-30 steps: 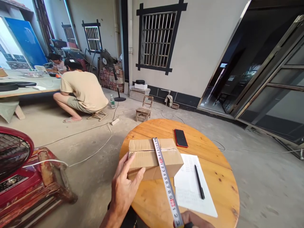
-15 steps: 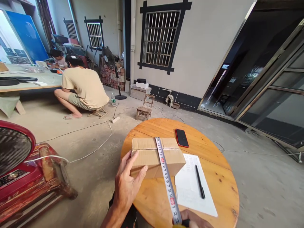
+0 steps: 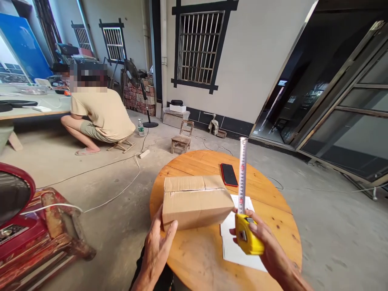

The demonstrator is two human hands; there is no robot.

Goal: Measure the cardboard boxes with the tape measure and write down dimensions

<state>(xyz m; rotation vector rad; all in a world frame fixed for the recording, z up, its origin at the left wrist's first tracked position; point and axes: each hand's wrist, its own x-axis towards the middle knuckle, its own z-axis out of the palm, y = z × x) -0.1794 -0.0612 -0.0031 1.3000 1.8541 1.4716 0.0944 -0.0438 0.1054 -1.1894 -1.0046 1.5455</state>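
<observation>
A closed cardboard box (image 3: 197, 206) rests on the round wooden table. My left hand (image 3: 157, 246) grips its near left corner, fingers along the side and thumb at the front. To the right of the box, my right hand (image 3: 266, 242) holds a yellow tape measure (image 3: 248, 236) up above the table. Its metal blade (image 3: 242, 173) is pulled out and points up and away, apart from the box. Under the tape measure lie white paper sheets (image 3: 232, 242), partly covered by my right hand. The pen is hidden from view.
A dark phone with a red edge (image 3: 229, 174) lies behind the box on the wooden table (image 3: 194, 258). A red fan (image 3: 15, 198) stands at the left on a worn wooden stand (image 3: 60, 226). Beyond are a small chair (image 3: 182, 139) and a person in a pale shirt (image 3: 101, 107) squatting low.
My right hand has lifted the tape measure off the box top and swung its blade up to the right. My left hand has slid slightly down the box's left side.
</observation>
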